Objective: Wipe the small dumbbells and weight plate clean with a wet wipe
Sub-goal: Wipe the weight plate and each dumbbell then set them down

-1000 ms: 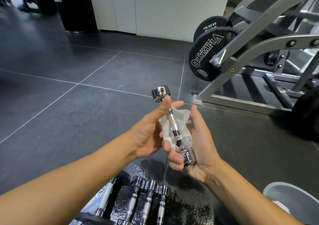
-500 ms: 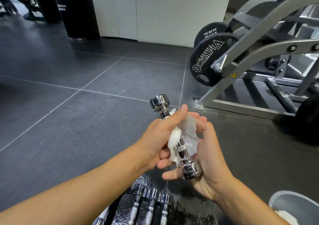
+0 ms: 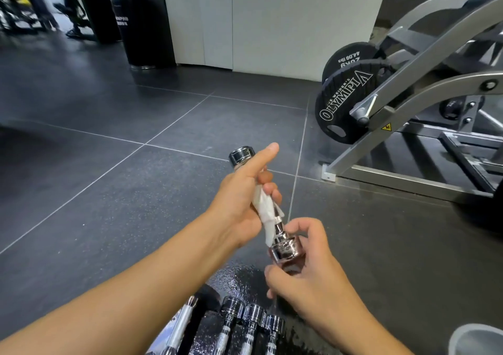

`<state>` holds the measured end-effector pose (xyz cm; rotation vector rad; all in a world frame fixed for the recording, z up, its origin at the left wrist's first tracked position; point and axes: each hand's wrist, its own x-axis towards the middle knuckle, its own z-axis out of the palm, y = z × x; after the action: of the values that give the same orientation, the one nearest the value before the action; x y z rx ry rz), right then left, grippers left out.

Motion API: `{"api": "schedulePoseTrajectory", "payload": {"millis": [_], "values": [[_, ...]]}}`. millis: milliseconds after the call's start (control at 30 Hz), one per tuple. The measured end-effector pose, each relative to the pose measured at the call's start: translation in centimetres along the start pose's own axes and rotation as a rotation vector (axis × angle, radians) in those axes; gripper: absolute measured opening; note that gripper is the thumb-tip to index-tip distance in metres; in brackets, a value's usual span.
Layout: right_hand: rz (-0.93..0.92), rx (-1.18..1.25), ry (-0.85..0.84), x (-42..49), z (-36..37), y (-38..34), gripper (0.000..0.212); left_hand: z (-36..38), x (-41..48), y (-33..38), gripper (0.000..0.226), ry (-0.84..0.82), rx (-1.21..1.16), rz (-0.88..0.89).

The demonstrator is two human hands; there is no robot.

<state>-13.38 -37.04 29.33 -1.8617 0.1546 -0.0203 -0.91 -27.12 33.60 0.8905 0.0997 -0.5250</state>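
Change: the right hand (image 3: 310, 270) has slid off the wipe and down to the lower head of the dumbbell (image 3: 279, 225). Half a second ago it cupped the cloth behind the bar. The wet wipe (image 3: 263, 207) is now bunched under the left hand (image 3: 239, 199) alone.
Left hand: its fingers (image 3: 273, 188) are curled round the wipe and the handle inside it. The thumb is stretched out along the bar toward the upper chrome head.
Right hand: its fingers are curled round the lower chrome head, pinching it from the sides.
Dumbbell: held in the air between both hands, above the floor (image 3: 109, 169). It is tilted, with the upper head away from the person and to the left, and the lower head near and to the right.
Wet wipe: white and crumpled, wrapped about the middle of the handle. A loose tail hangs down to just beside the lower head.
Other dumbbells (image 3: 253, 324): several chrome ones lie side by side at the bottom edge, below the hands.
Weight plate (image 3: 239, 278): a glistening black disc on the floor under those dumbbells.
Around: dark grey tiles, a grey machine frame (image 3: 408, 180) at right carrying black Olympia plates (image 3: 345, 101), and the rim of a grey tub (image 3: 468, 333) in the lower right corner.
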Motion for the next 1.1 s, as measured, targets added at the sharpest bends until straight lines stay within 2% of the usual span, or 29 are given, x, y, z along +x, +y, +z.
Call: {"api": "schedulePoseTrajectory", "payload": {"millis": [67,167,267,367,500,667,733,867,900,1000,1033,1100], "values": [[-0.034,-0.055,0.023,0.0,-0.1,-0.1,0.058,-0.3,-0.1,-0.3,0.022,-0.091,-0.029,-0.001],[-0.023,0.034,0.001,0.4,-0.5,-0.5,0.057,-0.3,-0.5,-1.0,0.01,-0.235,-0.04,0.048],[-0.044,0.086,-0.01,0.8,-0.9,-0.6,0.057,0.2,-1.2,-0.8,0.014,-0.309,0.011,0.055],[-0.181,-0.061,0.045,0.6,-0.7,-0.7,0.061,0.7,-1.7,-1.0,0.025,-0.239,0.061,0.04],[-0.265,-0.154,0.098,0.6,-0.9,-0.5,0.064,1.2,-2.2,-2.5,0.028,-0.137,0.071,0.01],[-0.355,-0.304,0.152,1.4,-2.0,0.8,0.066,0.9,-2.0,-3.7,0.036,-0.15,0.211,0.065],[-0.361,-0.241,0.072,1.2,-2.1,0.8,0.063,0.9,-2.2,-3.4,0.04,-0.159,0.252,0.066],[-0.219,-0.164,-0.263,1.0,-3.8,-1.2,0.055,0.9,-2.5,-2.0,0.043,-0.208,0.317,0.074],[-0.2,-0.165,-0.247,1.3,-4.5,-1.6,0.056,0.8,-2.5,-1.7,0.039,-0.213,0.367,0.116],[-0.199,-0.031,0.036,2.3,-6.0,-2.0,0.049,0.1,-2.2,-1.3,0.042,-0.112,0.73,0.256],[-0.178,0.017,0.054,2.6,-6.0,-2.1,0.047,-0.1,-2.3,-1.2,0.041,-0.093,0.885,0.265],[-0.154,0.029,-0.066,3.0,-5.0,-2.5,0.044,-0.2,-2.8,-1.1,0.032,-0.126,1.153,0.256]]}}
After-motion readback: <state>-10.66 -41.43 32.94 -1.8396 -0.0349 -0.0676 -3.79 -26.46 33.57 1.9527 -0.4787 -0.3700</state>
